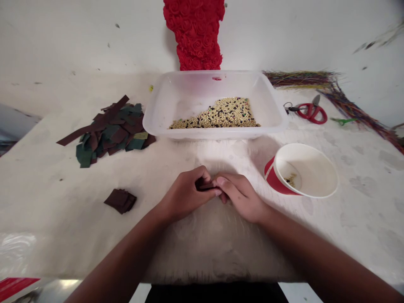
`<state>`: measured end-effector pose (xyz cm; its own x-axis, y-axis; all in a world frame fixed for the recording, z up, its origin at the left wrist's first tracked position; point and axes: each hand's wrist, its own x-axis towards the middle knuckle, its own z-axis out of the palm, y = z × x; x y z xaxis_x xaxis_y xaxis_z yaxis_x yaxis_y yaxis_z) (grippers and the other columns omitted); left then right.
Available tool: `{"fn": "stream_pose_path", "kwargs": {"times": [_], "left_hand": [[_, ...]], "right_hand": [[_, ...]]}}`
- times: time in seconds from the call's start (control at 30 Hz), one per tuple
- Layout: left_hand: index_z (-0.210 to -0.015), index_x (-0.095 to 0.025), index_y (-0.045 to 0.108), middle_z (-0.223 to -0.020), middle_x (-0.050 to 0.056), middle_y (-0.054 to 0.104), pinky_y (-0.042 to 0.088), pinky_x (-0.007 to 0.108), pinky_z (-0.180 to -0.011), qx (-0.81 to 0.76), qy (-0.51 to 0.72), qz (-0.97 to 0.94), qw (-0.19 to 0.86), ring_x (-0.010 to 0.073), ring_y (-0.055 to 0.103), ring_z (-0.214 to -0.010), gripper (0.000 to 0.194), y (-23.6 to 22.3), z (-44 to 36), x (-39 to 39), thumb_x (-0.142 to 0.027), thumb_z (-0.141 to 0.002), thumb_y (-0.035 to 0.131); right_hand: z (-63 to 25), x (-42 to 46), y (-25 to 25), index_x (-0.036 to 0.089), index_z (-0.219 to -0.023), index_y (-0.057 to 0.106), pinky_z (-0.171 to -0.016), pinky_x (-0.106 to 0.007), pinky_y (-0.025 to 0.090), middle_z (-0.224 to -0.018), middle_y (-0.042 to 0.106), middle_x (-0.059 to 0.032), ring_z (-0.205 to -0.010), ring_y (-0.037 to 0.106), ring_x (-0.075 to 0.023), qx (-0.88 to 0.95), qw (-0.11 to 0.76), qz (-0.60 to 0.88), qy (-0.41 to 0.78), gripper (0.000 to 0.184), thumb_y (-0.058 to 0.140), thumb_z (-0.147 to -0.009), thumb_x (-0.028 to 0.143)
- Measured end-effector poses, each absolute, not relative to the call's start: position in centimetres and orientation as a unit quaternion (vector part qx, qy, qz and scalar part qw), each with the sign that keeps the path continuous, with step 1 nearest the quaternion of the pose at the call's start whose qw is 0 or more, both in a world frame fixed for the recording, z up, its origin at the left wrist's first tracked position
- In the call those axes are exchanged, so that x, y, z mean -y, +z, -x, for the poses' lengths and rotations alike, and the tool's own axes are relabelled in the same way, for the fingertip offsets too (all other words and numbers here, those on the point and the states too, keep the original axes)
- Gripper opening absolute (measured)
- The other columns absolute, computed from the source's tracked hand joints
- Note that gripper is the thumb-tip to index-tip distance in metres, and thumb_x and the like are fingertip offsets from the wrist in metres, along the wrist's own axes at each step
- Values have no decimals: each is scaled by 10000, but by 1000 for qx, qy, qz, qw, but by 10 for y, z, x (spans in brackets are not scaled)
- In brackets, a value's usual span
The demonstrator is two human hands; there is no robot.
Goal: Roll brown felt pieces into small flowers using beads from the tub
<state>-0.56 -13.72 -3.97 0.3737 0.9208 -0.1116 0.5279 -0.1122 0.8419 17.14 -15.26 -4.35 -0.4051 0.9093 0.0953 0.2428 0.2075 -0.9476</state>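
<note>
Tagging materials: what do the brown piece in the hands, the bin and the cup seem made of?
Brown piece: perhaps paper or fabric, matte; mostly hidden, so unsure.
Bin: likely plastic, smooth; cloudy and translucent-looking.
Cup: probably coated paper; smooth white inside, red outside, thin-looking.

A pale, smudged bench (202,256) carries a loose heap of brown and green cut pieces (115,134) at left, with a small stack of dark brown pieces (120,200) nearer the front edge. A translucent white bin (214,134) sits centre back; to its right lie red-handled scissors (312,111), a small green item (344,121) and multicoloured strands (299,80), behind a red-and-white cup (277,181).
</note>
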Motion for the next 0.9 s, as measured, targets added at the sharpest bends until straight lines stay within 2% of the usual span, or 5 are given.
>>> {"fn": "stream_pose_path", "kwargs": {"times": [0.13, 0.27, 0.57, 0.8, 0.9], "left_hand": [[-626, -179, 405, -580, -62, 444, 283, 231, -529, -513, 247, -714, 407, 90, 384, -576, 327, -44, 3, 138, -321, -757, 669], [-615, -170, 444, -571, -55, 469, 297, 228, -528, -508, 258, -707, 419, 87, 399, -565, 297, -44, 5, 137, -306, -807, 625], [-785, -153, 610, -668, -12, 645, 469, 219, -612, -469, 263, -640, 549, 103, 600, -633, 213, -34, 15, 131, -337, -886, 577], [-881, -166, 626, -804, -2, 678, 496, 235, -710, -445, 256, -636, 577, 117, 629, -754, 75, -32, 17, 130, -235, -849, 620], [-894, -184, 600, -865, -11, 687, 492, 236, -767, -432, 255, -642, 580, 122, 640, -831, 86, -32, 16, 132, -188, -820, 642]], "right_hand": [[-171, 153, -45, 188, -621, 457, -633, -270, 379, -620, 497, 13, -623, 491, -122, 691, 356, 406, 480, 409, 325, -1001, 263], [-172, 153, -47, 180, -654, 511, -633, -256, 396, -610, 513, 18, -604, 509, -112, 675, 352, 415, 497, 424, 317, -1014, 293], [-175, 152, -50, 172, -698, 573, -619, -256, 407, -577, 515, 20, -572, 510, -111, 639, 368, 426, 524, 433, 329, -1017, 336], [-175, 151, -51, 165, -711, 577, -614, -261, 407, -580, 517, 20, -565, 513, -110, 619, 379, 427, 539, 420, 335, -1015, 324], [-175, 152, -50, 164, -705, 576, -607, -255, 403, -573, 511, 22, -565, 510, -108, 616, 382, 429, 539, 412, 341, -1012, 307]]}}
